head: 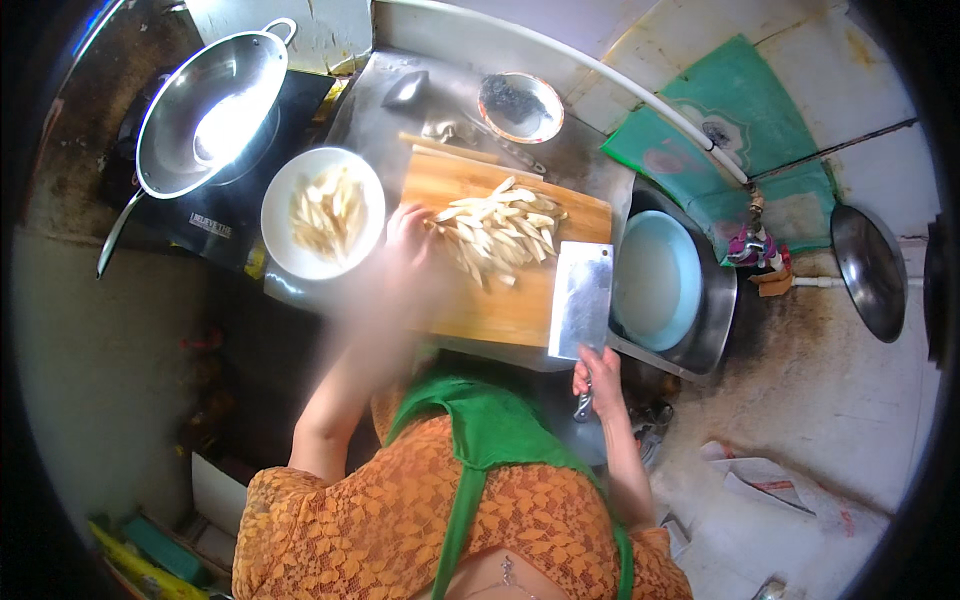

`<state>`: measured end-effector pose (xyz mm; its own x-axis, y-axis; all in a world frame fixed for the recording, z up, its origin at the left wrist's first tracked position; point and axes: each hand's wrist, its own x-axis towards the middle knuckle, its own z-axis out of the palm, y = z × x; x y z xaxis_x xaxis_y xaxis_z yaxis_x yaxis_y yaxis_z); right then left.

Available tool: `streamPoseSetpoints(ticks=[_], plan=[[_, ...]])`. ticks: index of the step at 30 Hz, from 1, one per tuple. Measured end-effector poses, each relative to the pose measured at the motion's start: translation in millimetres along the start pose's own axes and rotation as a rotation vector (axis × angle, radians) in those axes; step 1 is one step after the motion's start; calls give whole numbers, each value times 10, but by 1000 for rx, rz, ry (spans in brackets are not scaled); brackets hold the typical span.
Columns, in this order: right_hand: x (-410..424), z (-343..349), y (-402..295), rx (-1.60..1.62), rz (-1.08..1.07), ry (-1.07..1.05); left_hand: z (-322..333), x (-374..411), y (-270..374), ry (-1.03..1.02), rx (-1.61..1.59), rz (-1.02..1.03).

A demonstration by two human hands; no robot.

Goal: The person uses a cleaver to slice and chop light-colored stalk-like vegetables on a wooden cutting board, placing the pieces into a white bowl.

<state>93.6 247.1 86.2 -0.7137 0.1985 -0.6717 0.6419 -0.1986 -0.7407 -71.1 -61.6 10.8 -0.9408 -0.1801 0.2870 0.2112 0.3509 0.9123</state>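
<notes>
My right hand (pixel 598 375) grips the handle of a cleaver (pixel 582 296). Its broad steel blade lies flat-side up over the right edge of a wooden cutting board (pixel 480 319). A loose heap of pale, slant-cut vegetable slices (pixel 506 229) covers the board's middle. At the left side of this heap is my left hand (pixel 411 232), its fingertips by the outermost slices; a blur hides much of it and the wrist, so its hold is unclear. Just left of it, a white bowl (pixel 271 214) contains more of the pale slices. Long pale strips (pixel 472 156) rest along the board's far edge.
A steel wok (pixel 169 150) sits tilted on a black cooktop (pixel 247 217) at left. Behind the board are a bowl with a dark scouring pad (pixel 551 124) and a peeler-like utensil (pixel 521 156). A blue basin (pixel 694 281) stands in the sink (pixel 720 330) at right, beneath a tap (pixel 754 244).
</notes>
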Motion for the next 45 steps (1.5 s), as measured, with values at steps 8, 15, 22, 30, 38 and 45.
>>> streamPoseSetpoints(ticks=[8,15,22,30,38,45], plan=[[268,209,39,68,16,-103,524,-193,179,-82,253,32],[391,504,143,43,42,-305,895,-390,548,-10,317,90],[440,764,279,-4,10,-440,903,-435,556,47,283,67],[395,709,203,-34,-42,-483,840,-479,735,80,219,39],[229,998,0,-64,-104,-502,537,-324,786,164,205,89],[224,1872,-99,-140,-150,-612,-329,7,602,259,269,64]])
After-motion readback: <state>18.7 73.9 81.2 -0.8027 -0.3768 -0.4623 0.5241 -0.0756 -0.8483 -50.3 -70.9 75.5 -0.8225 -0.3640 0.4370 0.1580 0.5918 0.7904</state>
